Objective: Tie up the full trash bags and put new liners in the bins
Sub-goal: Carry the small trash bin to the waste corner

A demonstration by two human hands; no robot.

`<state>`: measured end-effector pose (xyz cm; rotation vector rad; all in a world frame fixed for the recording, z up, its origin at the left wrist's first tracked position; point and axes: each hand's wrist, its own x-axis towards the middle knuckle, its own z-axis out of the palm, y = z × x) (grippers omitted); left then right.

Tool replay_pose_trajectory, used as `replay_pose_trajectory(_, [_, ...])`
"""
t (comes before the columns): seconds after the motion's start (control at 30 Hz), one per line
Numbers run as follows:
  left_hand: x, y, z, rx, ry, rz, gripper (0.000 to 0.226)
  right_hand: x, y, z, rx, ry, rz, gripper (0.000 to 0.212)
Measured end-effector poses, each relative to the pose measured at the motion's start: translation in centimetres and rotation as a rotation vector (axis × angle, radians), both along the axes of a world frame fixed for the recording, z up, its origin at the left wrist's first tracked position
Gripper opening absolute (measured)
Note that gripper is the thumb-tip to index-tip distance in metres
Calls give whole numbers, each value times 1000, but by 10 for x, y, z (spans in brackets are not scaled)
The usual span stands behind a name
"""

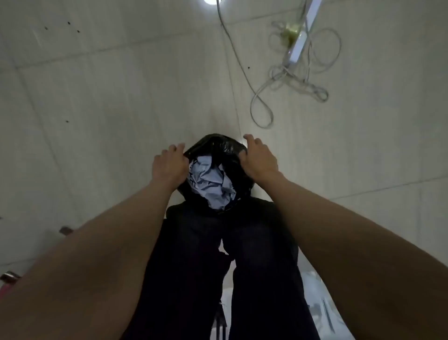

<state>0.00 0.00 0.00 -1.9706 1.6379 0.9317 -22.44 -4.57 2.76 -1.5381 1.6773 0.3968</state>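
Two bare forearms reach forward from the bottom corners, over dark trousers [218, 267] that fill the lower middle. Just beyond the knees, at the centre of the view, a black trash bag [218, 148] stands open on the pale tiled floor [97, 109], with crumpled pale-blue paper [213, 184] filling its mouth. The left hand [169, 165] is at the bag's 9 o'clock side, fingers curled over the rim and gripping the plastic. The right hand [259, 157] is at the 3 o'clock side, thumb pressed into the plastic and fingers bent over the edge, holding it. The hands are apart, the open mouth between them. Whether a bin stands under the bag cannot be told. Farther out, toward 1 o'clock, a loose tangle of pale cable [291, 77] lies on the floor beside a white strip [303, 36]; one strand runs on to 12 o'clock, where a bright light patch [211, 1] touches the top edge.
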Motion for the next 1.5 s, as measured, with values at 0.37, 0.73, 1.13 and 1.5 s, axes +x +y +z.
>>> replay_pose_trajectory(0.37, [-3, -11, -47, 21, -7, -166, 16, -1, 8, -54, 14, 197, 270, 31])
replay_pose_trajectory(0.73, [0, -47, -65, -416, 210, 319, 21, -17, -38, -91, -389, -143, -508, 43])
replay_pose_trajectory(1.13, [-16, -60, -80, -471, 358, 460, 52, -15, -58, -109, -369, -242, -304, 13])
replay_pose_trajectory(1.5, [-19, -105, 90, -552, 360, 359, 47, -23, -84, 70, -501, -97, -304, 11])
